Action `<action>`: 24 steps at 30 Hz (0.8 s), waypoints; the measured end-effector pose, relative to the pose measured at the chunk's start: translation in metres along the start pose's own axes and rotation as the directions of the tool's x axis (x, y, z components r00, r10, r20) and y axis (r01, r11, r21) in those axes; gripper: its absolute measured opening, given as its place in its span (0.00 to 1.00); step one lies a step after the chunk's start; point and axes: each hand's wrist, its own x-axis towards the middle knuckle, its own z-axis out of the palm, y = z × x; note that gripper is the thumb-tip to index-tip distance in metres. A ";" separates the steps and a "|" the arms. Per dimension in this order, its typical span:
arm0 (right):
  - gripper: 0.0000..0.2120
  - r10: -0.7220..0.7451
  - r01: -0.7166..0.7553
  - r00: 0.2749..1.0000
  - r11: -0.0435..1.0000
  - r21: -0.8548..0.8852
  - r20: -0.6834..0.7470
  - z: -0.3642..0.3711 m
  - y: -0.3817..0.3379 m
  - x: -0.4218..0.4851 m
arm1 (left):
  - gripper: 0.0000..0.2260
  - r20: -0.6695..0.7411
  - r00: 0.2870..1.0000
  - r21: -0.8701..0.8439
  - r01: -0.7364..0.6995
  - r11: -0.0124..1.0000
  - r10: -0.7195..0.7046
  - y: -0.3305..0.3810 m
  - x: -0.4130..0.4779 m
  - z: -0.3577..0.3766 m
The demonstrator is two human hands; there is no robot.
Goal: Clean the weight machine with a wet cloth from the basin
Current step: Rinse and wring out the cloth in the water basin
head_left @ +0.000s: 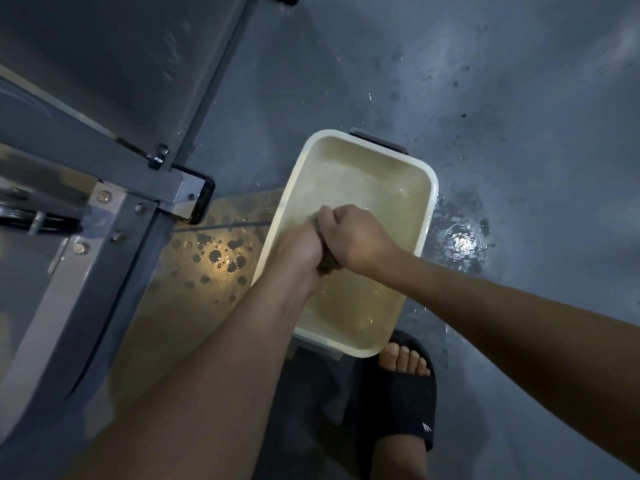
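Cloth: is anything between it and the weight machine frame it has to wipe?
Nothing visible. The left hand and right hand grip the cloth over the basin. The weight machine frame stands to the left, with only the basin's rim and wet floor between.

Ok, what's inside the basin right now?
Cloudy water fills the basin, its pale bottom showing through. Over it the left hand and right hand grip a dark cloth between them. The hands cover most of the cloth and the bottom beneath them.

Black slide sandal point(398, 403) (toes bare) on wet, perhaps painted, floor point(519, 81).
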 end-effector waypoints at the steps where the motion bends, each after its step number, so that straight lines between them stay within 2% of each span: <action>1: 0.25 0.009 -0.010 1.000 0.997 -0.079 -0.006 -0.003 0.000 0.003 | 0.15 0.002 0.999 0.003 -0.034 0.999 0.034 -0.002 0.004 -0.001; 3: 0.28 0.098 -0.104 0.994 0.983 -0.154 -0.045 -0.019 0.001 0.018 | 0.13 0.000 0.995 -0.033 -0.097 0.995 0.097 -0.006 0.005 -0.001; 5: 0.28 0.138 -0.143 0.989 0.979 -0.143 -0.047 -0.037 0.002 0.029 | 0.16 -0.007 0.995 -0.185 -0.097 0.978 0.097 -0.009 0.000 -0.002; 7: 0.15 0.095 -0.100 0.995 0.980 -0.171 -0.034 -0.046 0.006 0.033 | 0.17 -0.031 0.992 -0.344 -0.123 0.931 0.119 -0.013 -0.006 -0.007; 8: 0.09 0.067 -0.077 0.996 0.973 -0.216 -0.051 -0.047 0.010 0.036 | 0.15 -0.044 0.985 -0.349 -0.172 0.921 0.167 -0.017 -0.008 -0.009; 9: 0.07 0.039 -0.058 0.996 0.961 -0.270 -0.076 -0.046 0.014 0.038 | 0.13 -0.083 0.971 -0.291 -0.239 0.926 0.224 -0.020 -0.011 -0.008; 11: 0.10 -0.014 -0.039 0.990 0.927 -0.373 -0.138 -0.037 0.019 0.040 | 0.15 -0.162 0.925 -0.130 -0.366 0.921 0.345 -0.024 -0.014 -0.006; 12: 0.11 -0.042 -0.029 0.985 0.915 -0.402 -0.166 -0.033 0.021 0.041 | 0.16 -0.189 0.905 -0.066 -0.398 0.915 0.380 -0.024 -0.014 -0.004; 14: 0.10 -0.084 -0.011 0.976 0.902 -0.432 -0.201 -0.029 0.024 0.040 | 0.10 -0.220 0.858 0.097 -0.454 0.886 0.464 -0.022 -0.013 0.001; 16: 0.11 -0.105 0.019 0.973 0.923 -0.384 -0.205 -0.029 0.024 0.040 | 0.08 -0.209 0.837 0.270 -0.447 0.853 0.505 -0.023 -0.009 0.005; 18: 0.15 -0.079 0.023 0.981 0.954 -0.298 -0.179 -0.031 0.020 0.038 | 0.12 -0.194 0.874 0.331 -0.369 0.868 0.446 -0.026 -0.001 0.005; 21: 0.14 0.023 -0.034 0.996 0.992 -0.125 -0.089 -0.043 0.015 0.038 | 0.21 -0.210 0.966 0.256 -0.093 0.962 0.150 -0.021 0.011 0.000; 23: 0.12 0.053 -0.052 0.998 0.997 -0.061 0.027 -0.051 0.014 0.039 | 0.17 -0.164 0.983 0.154 0.106 0.982 -0.081 -0.013 0.010 -0.003; 24: 0.14 0.038 -0.024 0.995 0.989 -0.148 0.090 -0.051 0.014 0.039 | 0.13 -0.112 0.981 0.143 0.173 0.974 -0.157 -0.007 0.005 -0.005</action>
